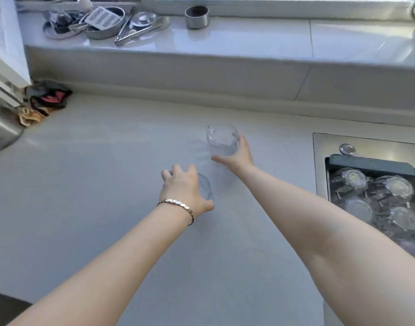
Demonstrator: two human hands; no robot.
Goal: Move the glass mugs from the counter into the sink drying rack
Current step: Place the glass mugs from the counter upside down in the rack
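**A:** Where were the mugs when you looked?

**B:** Two glass mugs were on the table. The far mug (222, 140) stood about mid-table, well in from the far edge, and my right hand (237, 154) was wrapped round its right side, thumb at the near side and fingers at the far side, so that grip was clamped on the glass. I could not tell whether its base was touching the table (96, 196) or just off it.

**A:** And the left?

**B:** My left hand (183, 188), with a bracelet (178, 204) on the wrist, lay over the near mug (205, 186), which sat just nearer and to the left of the other. The fingers were curled over the top and the thumb reached along its near side. Most of the glass was hidden under the palm, so I could not tell whether that grip had closed on it.

**A:** The rack?

**B:** At the table's right edge, the sink drying rack (368, 164) sat in the sink with several glass mugs (394, 188) upside down in it. Tongs (131, 31), a metal bowl (105, 24) and a small metal cup (197, 17) were on the windowsill (248, 38) beyond the far edge. Crumpled cloths (46, 100) lay in the far left corner.
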